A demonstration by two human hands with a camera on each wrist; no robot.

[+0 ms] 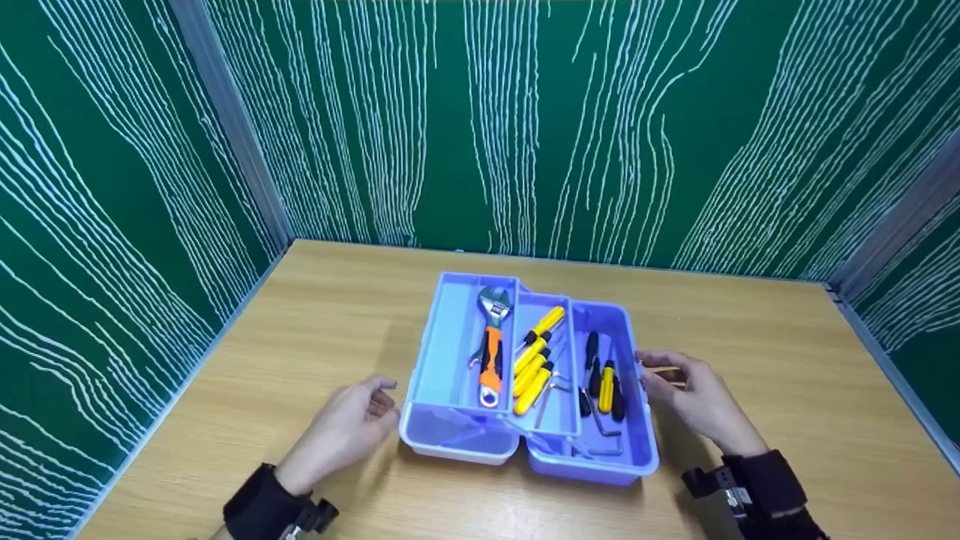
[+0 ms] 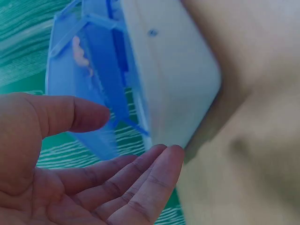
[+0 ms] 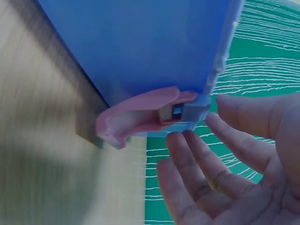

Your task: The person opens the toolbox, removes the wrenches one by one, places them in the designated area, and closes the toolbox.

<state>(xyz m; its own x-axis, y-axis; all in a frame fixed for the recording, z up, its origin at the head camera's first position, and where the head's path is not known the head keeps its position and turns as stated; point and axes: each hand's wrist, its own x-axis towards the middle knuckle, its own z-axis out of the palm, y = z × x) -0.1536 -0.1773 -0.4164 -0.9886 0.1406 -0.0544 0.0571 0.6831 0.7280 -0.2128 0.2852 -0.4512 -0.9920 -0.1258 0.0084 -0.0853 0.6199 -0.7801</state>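
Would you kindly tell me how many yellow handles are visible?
5. The middle tray holds four: the farthest handle, a second handle, a third handle and the nearest handle; the right compartment holds a fifth handle. More may be hidden.

We are facing a light brown table [image 1: 352, 300] with fine wood grain running across its top and its sides spreading wider toward us. Near the middle, we are seeing a bluish-purple plastic toolbox [image 1: 585, 469] standing on it, opened out, its two halves resting side by side on the wood. We are noticing soft shadows falling on either side of it and light gleaming in front.
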